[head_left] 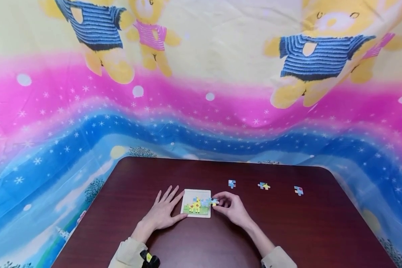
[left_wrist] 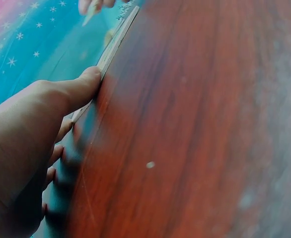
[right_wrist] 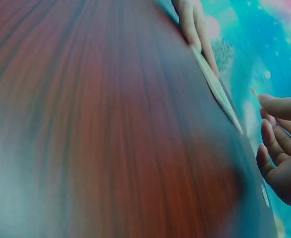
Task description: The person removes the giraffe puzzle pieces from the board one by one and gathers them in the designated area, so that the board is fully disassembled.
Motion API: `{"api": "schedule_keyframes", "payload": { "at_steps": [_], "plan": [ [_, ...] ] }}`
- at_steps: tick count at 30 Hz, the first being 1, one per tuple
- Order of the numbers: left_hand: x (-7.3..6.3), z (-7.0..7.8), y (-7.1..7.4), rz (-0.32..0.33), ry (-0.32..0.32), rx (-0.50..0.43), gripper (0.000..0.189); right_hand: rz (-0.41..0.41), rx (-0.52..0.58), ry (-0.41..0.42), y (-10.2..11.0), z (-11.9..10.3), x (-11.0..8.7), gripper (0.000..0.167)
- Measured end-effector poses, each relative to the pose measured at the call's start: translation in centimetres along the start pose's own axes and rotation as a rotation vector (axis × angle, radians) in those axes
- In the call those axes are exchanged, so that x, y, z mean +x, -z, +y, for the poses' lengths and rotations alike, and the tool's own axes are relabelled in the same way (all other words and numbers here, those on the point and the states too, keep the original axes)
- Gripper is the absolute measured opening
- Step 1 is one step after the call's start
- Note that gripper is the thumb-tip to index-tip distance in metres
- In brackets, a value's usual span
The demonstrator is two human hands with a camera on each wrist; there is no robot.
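A small white-rimmed jigsaw tray (head_left: 198,191) lies on the table, with a yellow giraffe picture (head_left: 195,207) partly filling it. My left hand (head_left: 164,213) rests at its left side, fingers spread, the thumb and a finger touching its edge. In the left wrist view, the thumb (left_wrist: 83,89) lies against the tray's side. At the tray's right edge, my right hand (head_left: 233,208) pinches a blue and yellow puzzle piece (head_left: 214,202) between thumb and fingertips. The right wrist view shows this piece (right_wrist: 253,91) edge-on, raised above the table.
Three loose puzzle pieces lie beyond and to the right: one blue and red (head_left: 232,184), one blue and yellow (head_left: 264,185), one blue with red (head_left: 298,190). The dark brown table (head_left: 167,173) ends at a printed cloth backdrop (head_left: 201,126) with bears and snowflakes.
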State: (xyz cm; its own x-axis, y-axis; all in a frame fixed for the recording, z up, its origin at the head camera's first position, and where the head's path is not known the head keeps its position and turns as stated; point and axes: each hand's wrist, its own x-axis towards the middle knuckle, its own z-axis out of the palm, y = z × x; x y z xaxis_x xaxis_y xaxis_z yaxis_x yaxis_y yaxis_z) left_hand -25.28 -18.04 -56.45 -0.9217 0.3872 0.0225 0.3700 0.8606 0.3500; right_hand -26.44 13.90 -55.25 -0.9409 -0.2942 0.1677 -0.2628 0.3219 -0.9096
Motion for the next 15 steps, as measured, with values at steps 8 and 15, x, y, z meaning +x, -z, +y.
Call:
{"api": "schedule_keyframes", "payload": {
  "at_steps": [8,15],
  "plan": [
    [0.1,0.1,0.1,0.005,-0.009,0.003,0.091,-0.028,-0.069,-0.087,4.3,1.0,-1.7,0.024],
    [0.1,0.1,0.0,0.003,-0.006,0.007,0.091,-0.032,-0.118,-0.097,6.4,2.1,-2.3,0.024]
  ]
}}
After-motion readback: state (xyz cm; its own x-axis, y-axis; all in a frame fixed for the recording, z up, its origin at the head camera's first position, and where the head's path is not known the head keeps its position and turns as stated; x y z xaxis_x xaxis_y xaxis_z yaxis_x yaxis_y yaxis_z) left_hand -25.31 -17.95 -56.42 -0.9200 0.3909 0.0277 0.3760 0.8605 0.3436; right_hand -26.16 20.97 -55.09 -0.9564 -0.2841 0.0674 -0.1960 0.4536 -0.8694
